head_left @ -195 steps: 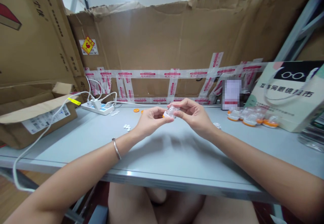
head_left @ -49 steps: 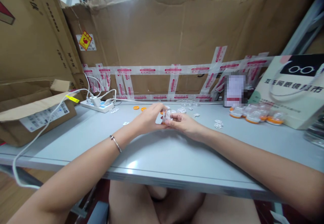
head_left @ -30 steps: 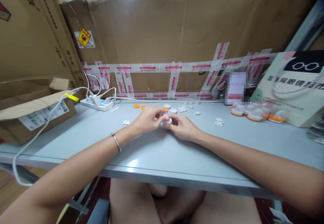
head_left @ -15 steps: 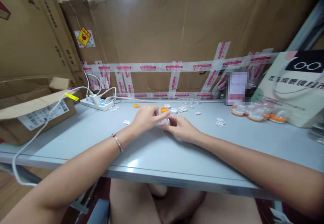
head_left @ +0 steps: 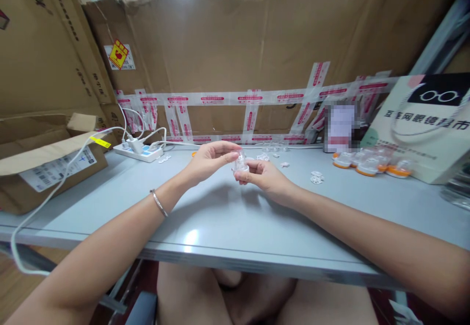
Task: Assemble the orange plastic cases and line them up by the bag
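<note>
With the held dome [head_left: 241, 164] as the clock's centre and twelve toward the tabletop's [head_left: 279, 232] far edge, the left hand [head_left: 212, 162] comes in from nine o'clock and the right hand [head_left: 266, 180] from four. The dome is clear, with a whitish base, roughly upright and raised off the tabletop. The left grip is narrowed to a pinch, thumb and fingertips touching the dome's upper part. The right grip is closed around its base, thumb on the near side. A bracelet [head_left: 158, 202] circles the left wrist.

Just past the right fingers, toward two o'clock, lie white discs [head_left: 262, 157]; a white pile [head_left: 317, 177] is farther off, a little past three. A cluster of domes [head_left: 370, 163] with orange bases sits at three, beside a paper bag [head_left: 422, 131]. A blurred-out phone [head_left: 340, 128] stands between two and three. Toward nine, beyond the left hand, are small white bits [head_left: 164, 159], a power strip [head_left: 141, 153] and an open carton [head_left: 55, 166]. Taped cardboard [head_left: 216, 46] rises at twelve.
</note>
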Demonstrator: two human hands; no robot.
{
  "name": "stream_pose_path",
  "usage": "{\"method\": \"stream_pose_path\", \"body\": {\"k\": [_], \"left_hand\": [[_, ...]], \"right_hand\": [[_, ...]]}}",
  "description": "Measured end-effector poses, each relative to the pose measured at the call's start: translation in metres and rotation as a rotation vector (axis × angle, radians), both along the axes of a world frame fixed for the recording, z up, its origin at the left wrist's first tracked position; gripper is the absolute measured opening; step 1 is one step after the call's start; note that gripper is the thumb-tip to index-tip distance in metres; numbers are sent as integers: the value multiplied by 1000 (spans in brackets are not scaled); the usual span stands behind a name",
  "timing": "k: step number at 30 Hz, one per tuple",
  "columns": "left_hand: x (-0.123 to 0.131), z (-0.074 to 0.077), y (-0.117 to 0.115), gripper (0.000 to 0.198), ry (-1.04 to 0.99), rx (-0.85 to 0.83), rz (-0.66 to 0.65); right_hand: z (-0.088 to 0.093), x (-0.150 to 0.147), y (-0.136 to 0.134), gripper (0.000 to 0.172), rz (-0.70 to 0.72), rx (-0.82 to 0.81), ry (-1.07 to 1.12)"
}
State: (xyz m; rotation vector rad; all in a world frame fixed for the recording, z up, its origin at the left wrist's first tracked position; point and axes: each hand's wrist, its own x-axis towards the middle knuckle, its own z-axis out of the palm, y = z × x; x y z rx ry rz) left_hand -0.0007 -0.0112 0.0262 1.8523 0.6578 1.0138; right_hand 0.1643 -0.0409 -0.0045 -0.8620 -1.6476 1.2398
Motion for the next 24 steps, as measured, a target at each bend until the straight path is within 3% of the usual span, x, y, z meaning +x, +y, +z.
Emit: {"method": "stream_pose_path", "body": {"k": [15, 24], "left_hand": [[-1, -1, -2, 28, 36, 160, 41], [-3, 4, -5, 28, 0, 8, -109]], "right_hand": [[2, -1, -4, 22, -24, 55, -50], [7, 0, -9, 24, 92, 61, -62]]}}
